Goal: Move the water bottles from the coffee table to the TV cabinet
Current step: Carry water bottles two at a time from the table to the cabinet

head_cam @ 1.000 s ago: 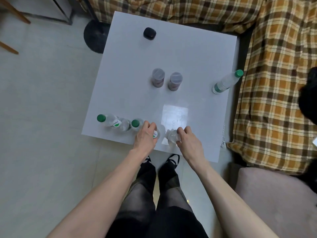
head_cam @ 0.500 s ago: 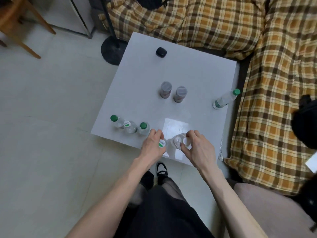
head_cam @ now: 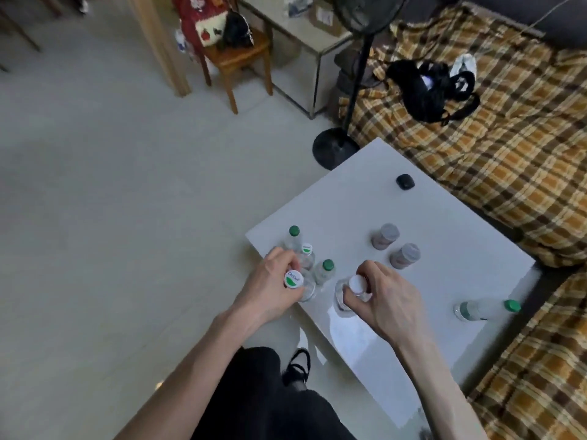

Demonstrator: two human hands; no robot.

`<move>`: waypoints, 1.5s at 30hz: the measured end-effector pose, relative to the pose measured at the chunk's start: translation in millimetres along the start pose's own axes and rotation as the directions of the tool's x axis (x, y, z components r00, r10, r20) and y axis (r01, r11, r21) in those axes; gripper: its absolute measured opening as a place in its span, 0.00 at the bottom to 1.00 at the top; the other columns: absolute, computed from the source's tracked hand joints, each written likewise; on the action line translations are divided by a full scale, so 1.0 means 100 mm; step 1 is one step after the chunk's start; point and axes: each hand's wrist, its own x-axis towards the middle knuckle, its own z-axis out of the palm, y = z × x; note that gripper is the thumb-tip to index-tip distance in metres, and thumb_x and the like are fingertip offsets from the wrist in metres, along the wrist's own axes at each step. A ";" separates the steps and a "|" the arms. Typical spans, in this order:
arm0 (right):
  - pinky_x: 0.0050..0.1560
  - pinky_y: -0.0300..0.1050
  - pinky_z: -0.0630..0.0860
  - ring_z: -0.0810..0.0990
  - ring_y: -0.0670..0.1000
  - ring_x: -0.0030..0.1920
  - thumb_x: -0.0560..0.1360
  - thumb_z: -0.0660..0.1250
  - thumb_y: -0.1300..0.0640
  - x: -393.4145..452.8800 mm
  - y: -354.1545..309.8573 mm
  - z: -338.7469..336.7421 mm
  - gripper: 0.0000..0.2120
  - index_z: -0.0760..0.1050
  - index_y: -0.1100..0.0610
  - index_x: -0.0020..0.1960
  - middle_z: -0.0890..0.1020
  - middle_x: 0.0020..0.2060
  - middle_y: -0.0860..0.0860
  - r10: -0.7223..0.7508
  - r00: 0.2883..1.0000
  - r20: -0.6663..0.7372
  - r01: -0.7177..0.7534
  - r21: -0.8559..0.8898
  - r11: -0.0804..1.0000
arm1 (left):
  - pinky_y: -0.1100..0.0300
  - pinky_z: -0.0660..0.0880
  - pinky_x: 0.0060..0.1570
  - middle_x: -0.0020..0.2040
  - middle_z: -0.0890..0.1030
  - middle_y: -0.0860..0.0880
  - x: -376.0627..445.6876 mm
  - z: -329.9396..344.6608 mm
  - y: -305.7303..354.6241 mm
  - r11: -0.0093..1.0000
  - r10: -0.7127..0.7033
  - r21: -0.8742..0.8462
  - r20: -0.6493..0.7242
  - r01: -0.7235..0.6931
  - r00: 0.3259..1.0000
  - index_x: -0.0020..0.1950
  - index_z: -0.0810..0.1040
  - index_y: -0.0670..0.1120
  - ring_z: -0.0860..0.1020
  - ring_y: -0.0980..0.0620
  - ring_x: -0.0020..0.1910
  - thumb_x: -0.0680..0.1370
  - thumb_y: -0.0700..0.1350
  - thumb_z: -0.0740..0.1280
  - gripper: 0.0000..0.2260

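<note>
White-topped coffee table (head_cam: 444, 281) carries all the bottles; none has left for the TV cabinet, which is not identifiable in view. The view has swung left since a second ago, now taking in open floor, a wooden chair (head_cam: 236, 55) and a fan stand (head_cam: 336, 150), which suggests the person is turning away to carry.

Left to right: three bottles (head_cam: 306, 258) stand clustered at the table's near-left corner. The left hand (head_cam: 273, 292) is clamped round the neck of a bottle with a green-and-white cap (head_cam: 293, 278), beside that cluster. The right hand (head_cam: 381, 300) grips a white-capped bottle (head_cam: 354, 289) near the front edge. Whether either bottle is off the surface cannot be told. Two brown jars (head_cam: 395, 246) stand mid-table, a small black object (head_cam: 405, 181) beyond them. One green-capped bottle (head_cam: 486, 309) sits apart at the right edge.

Judgement: first pair secured, four remain.
</note>
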 end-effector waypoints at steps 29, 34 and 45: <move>0.31 0.46 0.75 0.77 0.46 0.35 0.73 0.72 0.43 0.57 -6.03 1.62 0.11 0.71 0.45 0.45 0.77 0.40 0.43 -0.811 0.577 0.101 0.754 0.316 0.576 | 0.66 0.75 0.39 0.46 0.78 0.55 -3.19 -3.52 -3.20 0.892 -0.446 -0.392 -0.846 0.226 0.293 0.44 0.79 0.53 0.79 0.52 0.39 0.70 0.41 0.80 0.12; 0.31 0.46 0.75 0.77 0.46 0.34 0.75 0.72 0.43 0.38 -7.03 2.03 0.10 0.72 0.45 0.47 0.77 0.41 0.42 -0.904 0.407 0.128 0.826 0.371 0.424 | 0.72 0.71 0.41 0.47 0.77 0.55 -3.62 -3.86 -3.74 0.853 -0.504 -0.478 -0.858 0.209 0.097 0.46 0.80 0.52 0.78 0.55 0.41 0.72 0.42 0.79 0.10; 0.34 0.34 0.69 0.78 0.42 0.39 0.78 0.65 0.38 0.06 -9.23 3.11 0.10 0.69 0.42 0.50 0.75 0.45 0.40 -0.965 0.047 0.258 0.874 0.457 0.164 | 0.73 0.72 0.40 0.50 0.76 0.61 -4.46 -4.66 -4.94 0.699 -0.591 -0.622 -0.780 0.351 -0.205 0.51 0.80 0.57 0.77 0.60 0.46 0.75 0.52 0.77 0.09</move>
